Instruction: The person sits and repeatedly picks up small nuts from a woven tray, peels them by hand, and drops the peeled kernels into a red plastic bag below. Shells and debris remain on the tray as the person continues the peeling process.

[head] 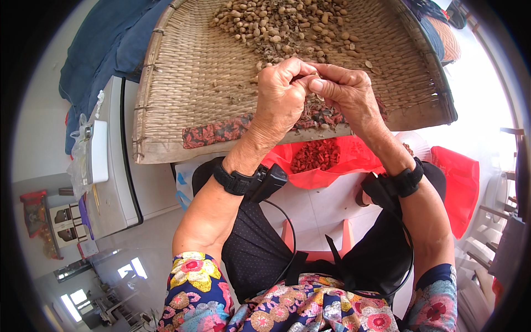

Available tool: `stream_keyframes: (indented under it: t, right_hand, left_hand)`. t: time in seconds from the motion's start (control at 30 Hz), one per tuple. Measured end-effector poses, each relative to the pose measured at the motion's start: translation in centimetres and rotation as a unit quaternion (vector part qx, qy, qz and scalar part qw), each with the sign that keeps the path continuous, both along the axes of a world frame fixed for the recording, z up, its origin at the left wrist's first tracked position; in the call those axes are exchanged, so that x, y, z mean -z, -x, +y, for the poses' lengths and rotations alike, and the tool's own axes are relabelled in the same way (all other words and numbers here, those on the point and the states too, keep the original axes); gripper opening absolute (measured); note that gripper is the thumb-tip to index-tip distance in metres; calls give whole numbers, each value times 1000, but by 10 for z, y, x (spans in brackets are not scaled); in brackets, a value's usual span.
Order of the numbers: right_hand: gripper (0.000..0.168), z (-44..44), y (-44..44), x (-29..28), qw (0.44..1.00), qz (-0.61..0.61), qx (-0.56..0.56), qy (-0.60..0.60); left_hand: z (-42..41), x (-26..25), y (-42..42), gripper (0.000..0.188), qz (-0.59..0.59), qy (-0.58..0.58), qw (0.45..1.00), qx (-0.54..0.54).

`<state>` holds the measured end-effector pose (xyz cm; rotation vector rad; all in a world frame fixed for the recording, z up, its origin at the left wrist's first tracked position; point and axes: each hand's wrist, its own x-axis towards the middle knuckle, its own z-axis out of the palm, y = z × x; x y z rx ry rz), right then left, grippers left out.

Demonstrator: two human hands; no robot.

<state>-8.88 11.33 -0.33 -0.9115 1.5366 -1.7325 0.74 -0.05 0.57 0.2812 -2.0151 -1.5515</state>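
My left hand and my right hand meet at the fingertips over the near part of a woven winnowing basket. Pinched between them is a small light-brown piece, mostly hidden by the fingers, which looks like a peanut in its shell. Beyond the hands, at the basket's far side, lies a heap of unshelled peanuts mixed with dry stems and bits. A strip of dark cloth with a red leaf pattern runs along the basket's near edge, with crumbs and loose shell on it. Both wrists wear black straps with devices.
Below the basket's near edge, an open red bag holds dark red pieces. Another red bag stands at the right. On the left are a white cabinet-like surface with a white device and blue cloth. A pink stool shows between the legs.
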Motion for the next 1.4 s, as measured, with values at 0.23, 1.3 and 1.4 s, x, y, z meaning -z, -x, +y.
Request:
stream_keyframes:
  t: [0.23, 1.3, 1.4]
  right_hand:
    - [28, 1, -4, 0, 999, 30, 37, -7]
    - [48, 2, 12, -3, 997, 39, -73, -5]
    - [48, 3, 10, -7, 997, 21, -74, -8]
  left_hand:
    - [7, 2, 0, 2, -5, -22, 999, -33]
    - [-3, 0, 1, 14, 1, -39, 999, 38]
    - [-4, 0, 1, 15, 12, -28, 998, 48]
